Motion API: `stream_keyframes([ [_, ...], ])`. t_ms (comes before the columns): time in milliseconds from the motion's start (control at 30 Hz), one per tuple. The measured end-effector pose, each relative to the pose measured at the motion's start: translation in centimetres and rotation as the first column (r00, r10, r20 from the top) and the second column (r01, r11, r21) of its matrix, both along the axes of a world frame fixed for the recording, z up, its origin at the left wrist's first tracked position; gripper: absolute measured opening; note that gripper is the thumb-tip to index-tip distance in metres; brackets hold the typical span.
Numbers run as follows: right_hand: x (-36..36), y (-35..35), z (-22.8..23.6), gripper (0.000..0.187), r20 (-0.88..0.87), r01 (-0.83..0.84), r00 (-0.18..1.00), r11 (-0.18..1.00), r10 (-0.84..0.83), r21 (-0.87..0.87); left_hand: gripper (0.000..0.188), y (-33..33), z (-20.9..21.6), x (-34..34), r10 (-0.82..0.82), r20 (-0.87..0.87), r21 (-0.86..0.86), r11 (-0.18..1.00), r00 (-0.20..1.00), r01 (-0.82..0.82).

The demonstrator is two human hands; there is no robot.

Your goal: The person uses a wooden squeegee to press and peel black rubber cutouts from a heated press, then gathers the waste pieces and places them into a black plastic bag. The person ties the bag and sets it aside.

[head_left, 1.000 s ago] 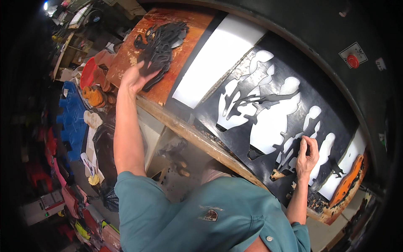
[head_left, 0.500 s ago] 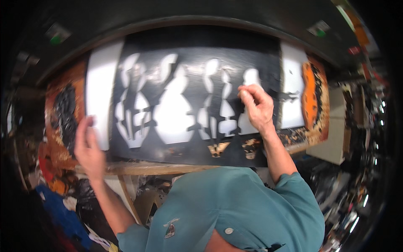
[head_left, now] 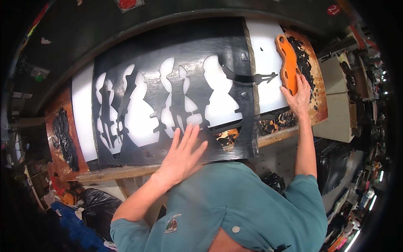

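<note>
A large black sheet (head_left: 193,35) with several long wavy cut-outs lies across a white board (head_left: 84,122). My left hand (head_left: 181,157) rests with its fingers spread on the sheet's near edge, below the cut-outs. At the right, my right hand (head_left: 299,98) grips the near end of an orange cutting die (head_left: 288,63), thumb on one side and fingers on the other. The die is wavy, with dark oval holes, and lies at the white board's right edge. A curved black strip (head_left: 245,78) with a forked end crosses the sheet's right edge onto the white board.
A dark overhead beam (head_left: 168,17) spans the far side. Black scraps pile on the brown boards at the left (head_left: 65,134) and right (head_left: 308,63). A wooden rail (head_left: 121,172) runs along the near edge. Black plastic bags (head_left: 100,210) lie at lower left.
My right hand has gone from a pinch above the sheet to the orange die at the right. My left hand has moved right onto the sheet's near edge. The whole view has shifted.
</note>
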State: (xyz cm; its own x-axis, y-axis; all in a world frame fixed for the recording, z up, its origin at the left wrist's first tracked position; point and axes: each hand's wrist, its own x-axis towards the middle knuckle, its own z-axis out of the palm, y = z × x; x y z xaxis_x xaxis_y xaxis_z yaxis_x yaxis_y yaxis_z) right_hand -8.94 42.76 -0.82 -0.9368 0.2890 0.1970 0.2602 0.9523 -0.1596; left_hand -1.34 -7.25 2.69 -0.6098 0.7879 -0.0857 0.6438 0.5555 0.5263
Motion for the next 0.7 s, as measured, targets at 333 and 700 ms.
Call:
stream_keyframes([
  [333, -1.8, 1.9, 1.0, 0.124, 0.091, -0.095, 0.990, 0.987, 0.108, -0.131, 0.030, 2.6, -1.1, 1.7, 0.077, -0.330, 0.103, 0.994, 0.941, -0.045],
  [700, 0.4, 5.0, 7.5, 0.093, -0.272, -0.281, 0.959, 0.127, 0.082, -0.951, 0.019, 8.8, 3.2, 5.6, 0.159, -0.150, 0.246, 0.962, 0.976, -0.119],
])
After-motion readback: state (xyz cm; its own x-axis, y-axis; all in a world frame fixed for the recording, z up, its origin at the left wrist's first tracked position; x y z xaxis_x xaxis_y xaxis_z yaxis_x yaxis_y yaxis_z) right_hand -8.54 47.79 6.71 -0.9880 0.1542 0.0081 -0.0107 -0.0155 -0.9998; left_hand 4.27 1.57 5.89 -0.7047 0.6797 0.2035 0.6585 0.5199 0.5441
